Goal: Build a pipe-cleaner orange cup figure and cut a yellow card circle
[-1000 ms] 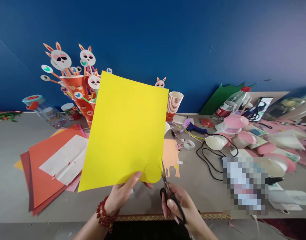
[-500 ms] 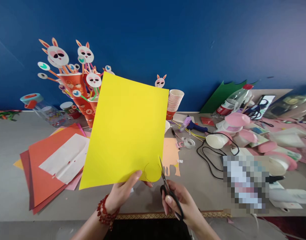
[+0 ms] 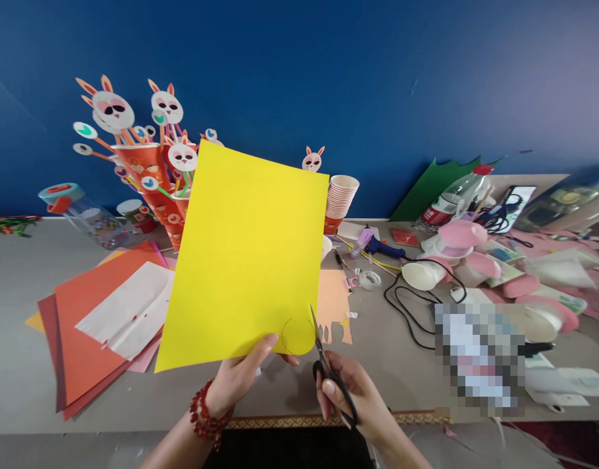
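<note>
A large sheet of yellow paper (image 3: 250, 254) is held up in front of me, tilted. My left hand (image 3: 245, 371) pinches its lower edge, thumb on the near face and fingers behind. A thin curved line is drawn near the lower right corner, which has a rounded cut edge. In my right hand (image 3: 350, 391) are black-handled scissors (image 3: 323, 361), fingers closed round the handles. Their blades point upward at the sheet's right edge, beside the drawn curve. Red beads circle my left wrist.
Orange and red paper sheets (image 3: 108, 326) lie at left under a white sheet (image 3: 128, 312). Behind stand decorated cups (image 3: 143, 166) with rabbit faces and a cup stack (image 3: 343, 195). A glue gun (image 3: 384, 247), its black cord and several pink-and-white cups (image 3: 463, 234) occupy the right.
Hardly anything differs. The yellow sheet and scissors sit almost the same, and the whole view has shifted very slightly.
</note>
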Motion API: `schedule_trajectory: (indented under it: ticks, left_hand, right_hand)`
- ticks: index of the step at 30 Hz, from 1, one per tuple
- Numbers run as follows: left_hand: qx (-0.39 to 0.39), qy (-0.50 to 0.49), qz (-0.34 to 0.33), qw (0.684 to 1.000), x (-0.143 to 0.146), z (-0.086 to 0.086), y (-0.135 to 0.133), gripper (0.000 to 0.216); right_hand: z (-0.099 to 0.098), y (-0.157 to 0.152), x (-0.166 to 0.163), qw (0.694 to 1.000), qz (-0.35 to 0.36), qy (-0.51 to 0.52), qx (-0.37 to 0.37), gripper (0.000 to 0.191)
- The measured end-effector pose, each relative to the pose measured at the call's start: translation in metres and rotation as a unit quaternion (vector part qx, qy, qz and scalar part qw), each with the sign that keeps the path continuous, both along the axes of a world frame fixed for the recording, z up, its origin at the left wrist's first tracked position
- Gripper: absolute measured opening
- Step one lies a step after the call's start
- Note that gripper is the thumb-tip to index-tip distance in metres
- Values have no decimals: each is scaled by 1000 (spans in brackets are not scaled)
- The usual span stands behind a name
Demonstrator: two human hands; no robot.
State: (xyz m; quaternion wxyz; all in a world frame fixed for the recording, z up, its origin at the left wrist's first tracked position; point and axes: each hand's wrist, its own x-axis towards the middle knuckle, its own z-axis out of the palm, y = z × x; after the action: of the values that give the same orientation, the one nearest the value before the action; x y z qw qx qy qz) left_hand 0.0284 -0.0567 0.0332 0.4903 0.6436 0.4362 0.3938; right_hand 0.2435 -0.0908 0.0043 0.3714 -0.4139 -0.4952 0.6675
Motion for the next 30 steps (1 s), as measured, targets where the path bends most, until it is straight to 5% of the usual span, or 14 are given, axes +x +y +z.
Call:
schedule_trajectory:
  ticks: [30]
  left_hand:
    - [13, 11, -12, 1000, 0, 3, 0, 51]
  right_hand:
    - [1, -1, 5, 1000, 9, -22, 11, 54]
